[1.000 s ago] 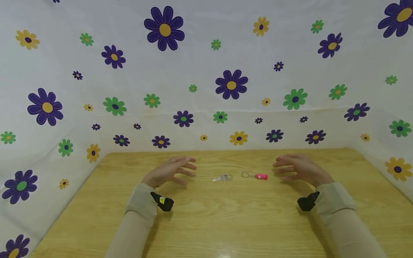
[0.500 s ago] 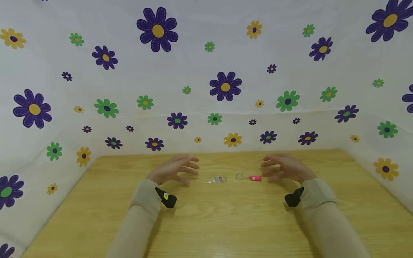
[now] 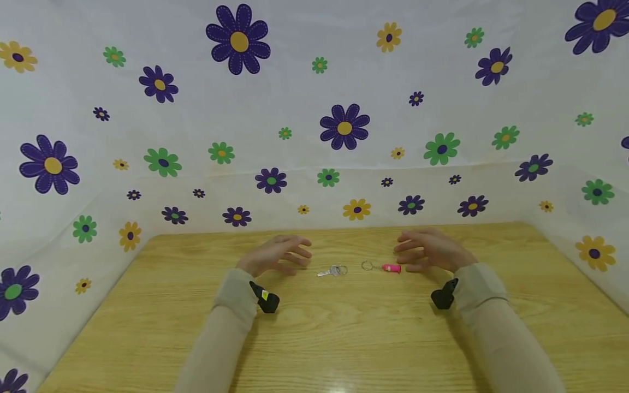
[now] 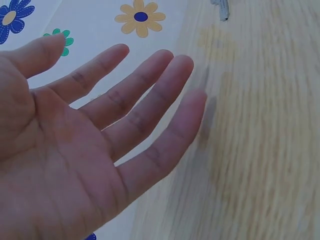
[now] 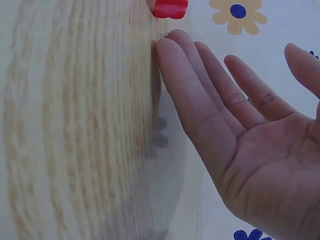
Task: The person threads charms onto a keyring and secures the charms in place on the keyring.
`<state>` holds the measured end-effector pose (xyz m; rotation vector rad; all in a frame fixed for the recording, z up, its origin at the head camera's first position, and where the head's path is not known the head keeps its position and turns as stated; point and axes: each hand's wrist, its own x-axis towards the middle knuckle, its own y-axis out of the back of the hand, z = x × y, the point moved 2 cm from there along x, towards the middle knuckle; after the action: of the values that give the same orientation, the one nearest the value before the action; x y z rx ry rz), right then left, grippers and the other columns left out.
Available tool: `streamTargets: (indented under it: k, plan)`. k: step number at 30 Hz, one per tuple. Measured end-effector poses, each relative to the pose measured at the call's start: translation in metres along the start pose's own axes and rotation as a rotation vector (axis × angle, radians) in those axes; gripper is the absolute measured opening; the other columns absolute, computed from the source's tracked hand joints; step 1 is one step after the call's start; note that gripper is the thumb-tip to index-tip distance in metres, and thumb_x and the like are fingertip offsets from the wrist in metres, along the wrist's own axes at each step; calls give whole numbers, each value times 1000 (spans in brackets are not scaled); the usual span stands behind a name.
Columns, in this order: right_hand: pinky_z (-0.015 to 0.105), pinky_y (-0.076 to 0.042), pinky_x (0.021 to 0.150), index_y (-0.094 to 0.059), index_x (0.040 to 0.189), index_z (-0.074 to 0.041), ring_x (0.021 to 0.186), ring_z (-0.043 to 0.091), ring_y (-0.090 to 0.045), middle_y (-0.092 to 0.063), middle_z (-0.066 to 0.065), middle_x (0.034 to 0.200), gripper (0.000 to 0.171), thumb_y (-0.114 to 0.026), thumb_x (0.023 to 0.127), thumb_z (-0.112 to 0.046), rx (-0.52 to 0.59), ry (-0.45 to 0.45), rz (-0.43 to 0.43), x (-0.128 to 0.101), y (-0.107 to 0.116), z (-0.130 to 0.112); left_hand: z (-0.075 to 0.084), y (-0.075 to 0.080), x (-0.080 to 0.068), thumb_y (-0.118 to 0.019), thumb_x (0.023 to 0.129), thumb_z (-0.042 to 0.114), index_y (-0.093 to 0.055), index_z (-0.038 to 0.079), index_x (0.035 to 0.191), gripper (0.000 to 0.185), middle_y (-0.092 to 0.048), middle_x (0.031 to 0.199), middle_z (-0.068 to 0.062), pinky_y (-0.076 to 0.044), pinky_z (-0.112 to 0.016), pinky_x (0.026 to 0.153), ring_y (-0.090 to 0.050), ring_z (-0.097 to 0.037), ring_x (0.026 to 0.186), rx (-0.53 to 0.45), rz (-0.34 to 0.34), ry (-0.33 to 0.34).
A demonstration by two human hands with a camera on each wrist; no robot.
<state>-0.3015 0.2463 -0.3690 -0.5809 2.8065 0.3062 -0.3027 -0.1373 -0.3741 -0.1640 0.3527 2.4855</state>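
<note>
A small silver key (image 3: 332, 271) on a ring lies on the wooden table (image 3: 344, 338) near the middle. Just right of it lies a pink keychain charm (image 3: 391, 268) with a thin wire ring (image 3: 367, 266). My left hand (image 3: 277, 255) hovers open a short way left of the key, fingers straight and spread (image 4: 150, 105), holding nothing. My right hand (image 3: 428, 250) hovers open right of the pink charm, fingertips almost at it. In the right wrist view the charm (image 5: 170, 8) shows red just beyond my fingers (image 5: 200, 95). A bit of the key (image 4: 220, 8) peeks in at the left wrist view's top.
White cloth with purple, green and yellow flowers (image 3: 344, 126) walls the table at the back and on both sides. A black wrist camera (image 3: 265, 299) sits on the left sleeve and another (image 3: 444, 295) on the right. The near table surface is bare wood.
Both hands have drawn inward toward the key and the pink charm; the right hand has closed most of its gap to the charm. Key and charm lie where they were.
</note>
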Motion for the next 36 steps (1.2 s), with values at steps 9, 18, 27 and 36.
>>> streamTargets:
  k: [9, 18, 27, 36]
  plan:
    - [39, -59, 87, -36, 144, 15, 108, 28, -67, -56, 30, 136, 55, -44, 111, -28, -22, -13, -28, 6, -5, -3, -1, -4, 10, -39, 112, 35, -45, 0, 148, 51, -59, 136, -21, -58, -43, 88, -63, -29, 117, -14, 35, 60]
    - [39, -58, 86, -45, 136, 16, 107, 26, -67, -64, 23, 127, 49, -44, 110, -26, -48, -21, -29, 11, -9, -6, -1, -8, 23, -41, 111, 34, -49, 2, 145, 47, -64, 131, -15, -58, -41, 86, -66, -28, 115, -29, 32, 84]
    - [43, -58, 87, -44, 138, 14, 109, 26, -66, -61, 23, 131, 50, -43, 111, -28, -33, -66, -63, 13, -8, -4, -1, -17, 29, -40, 112, 31, -52, -1, 142, 45, -65, 130, -16, -59, -39, 84, -67, -27, 113, -7, 48, 105]
    - [43, -58, 86, -49, 135, 12, 107, 23, -66, -66, 16, 123, 41, -48, 109, -20, -27, -80, -105, 14, -8, -1, 2, -23, 33, -50, 108, 24, -63, 1, 133, 36, -69, 125, -11, -60, -35, 77, -71, -22, 103, 21, 59, 156]
